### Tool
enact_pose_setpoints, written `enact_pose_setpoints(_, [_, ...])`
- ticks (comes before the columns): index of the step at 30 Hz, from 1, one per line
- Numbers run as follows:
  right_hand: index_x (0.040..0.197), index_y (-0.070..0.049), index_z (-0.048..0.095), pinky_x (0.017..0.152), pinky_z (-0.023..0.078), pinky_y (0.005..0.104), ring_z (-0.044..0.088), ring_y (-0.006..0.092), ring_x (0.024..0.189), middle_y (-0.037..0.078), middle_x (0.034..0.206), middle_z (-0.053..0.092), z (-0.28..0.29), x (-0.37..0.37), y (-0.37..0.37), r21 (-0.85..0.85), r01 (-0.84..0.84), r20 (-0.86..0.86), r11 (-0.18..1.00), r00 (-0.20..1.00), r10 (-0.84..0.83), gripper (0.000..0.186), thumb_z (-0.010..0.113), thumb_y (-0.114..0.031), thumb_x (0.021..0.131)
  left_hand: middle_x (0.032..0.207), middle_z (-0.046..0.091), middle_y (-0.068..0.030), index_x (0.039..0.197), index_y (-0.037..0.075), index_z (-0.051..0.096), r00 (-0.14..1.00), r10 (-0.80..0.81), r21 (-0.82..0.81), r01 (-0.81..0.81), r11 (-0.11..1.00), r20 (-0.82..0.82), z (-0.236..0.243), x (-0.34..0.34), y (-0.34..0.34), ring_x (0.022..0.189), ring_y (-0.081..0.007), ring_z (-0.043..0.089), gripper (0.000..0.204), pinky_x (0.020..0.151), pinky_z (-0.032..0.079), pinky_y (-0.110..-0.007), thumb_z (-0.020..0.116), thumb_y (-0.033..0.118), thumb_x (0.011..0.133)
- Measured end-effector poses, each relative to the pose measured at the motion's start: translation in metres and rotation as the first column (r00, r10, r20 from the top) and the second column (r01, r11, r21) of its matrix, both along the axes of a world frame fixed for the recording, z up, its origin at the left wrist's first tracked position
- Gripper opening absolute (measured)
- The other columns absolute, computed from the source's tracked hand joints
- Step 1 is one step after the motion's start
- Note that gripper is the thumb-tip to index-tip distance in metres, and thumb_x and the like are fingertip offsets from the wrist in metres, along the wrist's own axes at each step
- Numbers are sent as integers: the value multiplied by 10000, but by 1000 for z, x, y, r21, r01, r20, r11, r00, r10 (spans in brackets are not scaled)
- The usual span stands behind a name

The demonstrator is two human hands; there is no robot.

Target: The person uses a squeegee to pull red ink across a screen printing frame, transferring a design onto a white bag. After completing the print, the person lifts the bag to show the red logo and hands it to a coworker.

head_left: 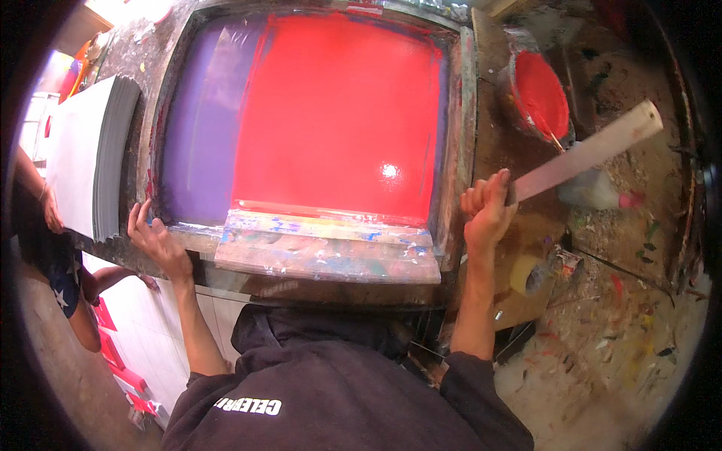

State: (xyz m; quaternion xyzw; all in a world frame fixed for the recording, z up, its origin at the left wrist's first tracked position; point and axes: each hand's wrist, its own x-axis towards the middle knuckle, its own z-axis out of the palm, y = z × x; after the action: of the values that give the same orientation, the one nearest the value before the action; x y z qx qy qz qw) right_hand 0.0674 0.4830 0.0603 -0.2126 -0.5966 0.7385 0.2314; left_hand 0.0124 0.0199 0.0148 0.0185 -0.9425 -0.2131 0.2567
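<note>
My right hand [487, 210] is wrapped round one end of a long, flat, pale strip [594, 152], ruler-like, with a small hole near its far end. It points up and to the right, beside the screen frame. My left hand [159, 244] has its fingers spread at the near left corner of the wooden screen frame [464, 113]; I cannot tell whether they touch it. Wet red ink [338, 113] covers most of the mesh, with a purple band [207, 120] on its left. A paint-stained wooden squeegee [331, 252] lies across the near edge of the frame.
A tub of red ink [538, 94] with a thin stick stands to the right. A tape roll [530, 274] lies below it. At the left is a thick stack of white sheets [83, 158], with another person's hand [51, 210] beside it. Red-and-white sheets [113, 353] lie lower left.
</note>
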Motion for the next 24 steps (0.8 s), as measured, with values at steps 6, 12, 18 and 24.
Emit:
enact_pose_setpoints(6, [629,-150,240,414,110,281,103,69,426,-51,517,167,1,2,8,-147,144,15,979,990,-143,526,454,-416,1029,1342,416,-172,1252,18,557,1000,-15,-22,15,1000,16,1,-3,1,1307,-289,363,460,1101,248,-478,303,329,1028])
enact_pose_setpoints(12, [653,-149,269,409,141,271,153,63,410,-52,507,209,4,0,0,-87,142,40,986,989,-139,500,475,-417,1021,1337,425,-167,1246,13,564,1000,-23,-12,23,1000,3,-3,-1,-1,1303,-282,365,468,1095,266,-467,286,323,1033])
enact_pose_setpoints(18, [667,-151,282,397,145,266,185,59,397,-54,499,226,-1,1,1,-79,180,69,981,982,-175,487,488,-420,1016,1316,450,-175,1234,12,574,1000,-18,-64,19,998,11,-3,-2,-3,1296,-287,376,468,1086,275,-460,290,323,1030])
enact_pose_setpoints(24, [646,-150,245,414,134,276,143,70,418,-47,516,188,1,10,-12,-36,263,132,964,958,-256,515,480,-417,1018,1316,453,-170,1231,15,579,1000,-8,-53,8,999,8,1,-3,0,1288,-286,382,469,1082,277,-460,291,324,1030])
